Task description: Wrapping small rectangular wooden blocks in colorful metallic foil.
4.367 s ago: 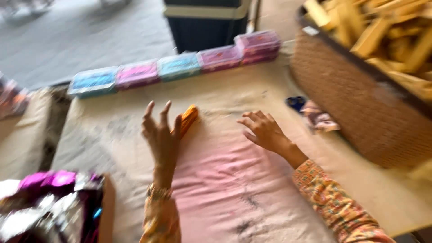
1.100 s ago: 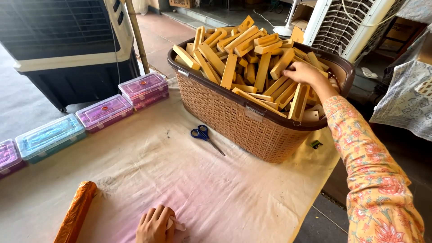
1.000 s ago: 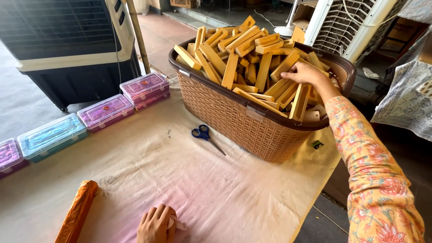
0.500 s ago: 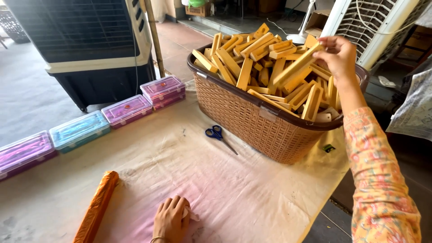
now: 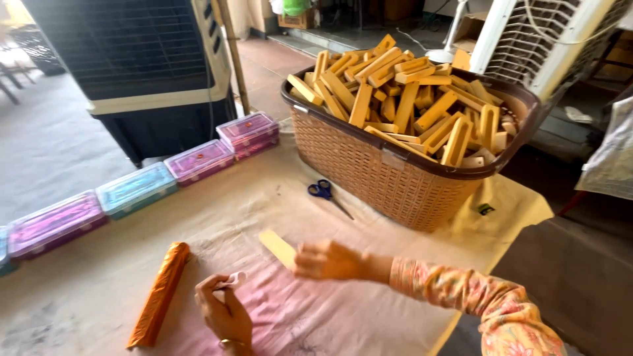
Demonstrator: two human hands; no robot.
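Your right hand (image 5: 330,260) had its fingers closed around one end of a flat wooden stick (image 5: 277,247), pale yellow-tan, longish and rectangular with squared ends, same look as the pile in the basket (image 5: 395,178). The stick was held low over the surface (image 5: 264,198), poking up and to the left from your grip, just beside the pinkish patch of the cloth. Your left hand (image 5: 224,313) was down near the bottom edge, fingers curled narrow and pinching a small pale pink scrap (image 5: 232,281); can't tell what it was exactly. An orange foil-looking roll (image 5: 160,293) lay just left of that hand. Blue-handled scissors (image 5: 326,193) sat by the foot of the basket, and a row of pink and blue plastic boxes (image 5: 135,189) lined the far edge.
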